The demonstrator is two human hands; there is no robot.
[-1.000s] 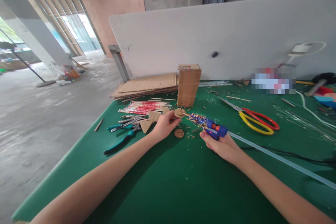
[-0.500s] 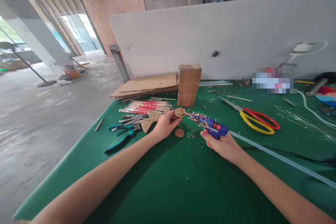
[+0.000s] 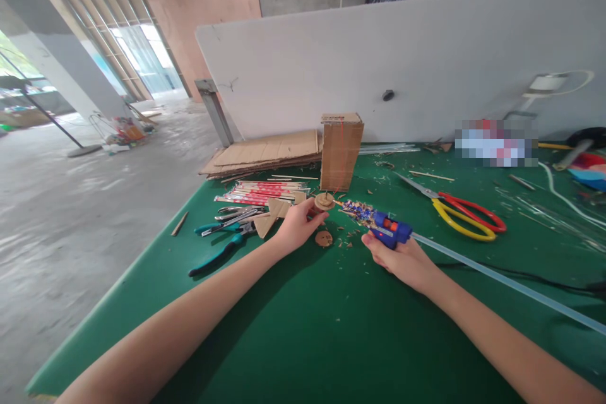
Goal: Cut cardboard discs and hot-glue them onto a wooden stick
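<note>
fingers (image 3: 318, 221) holding one round cardboard piece (image 3: 324, 203), one glue gun (image 3: 391, 231)

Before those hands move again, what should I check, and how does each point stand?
1. Left hand grips the round cardboard piece: ok.
2. Right hand holds the glue gun: ok.
3. Glue stick sits in the gun's back: ok.
4. Gun's front free of debris: not ok, brown bits cluster there.
5. Nozzle hot enough: cannot tell.
</note>
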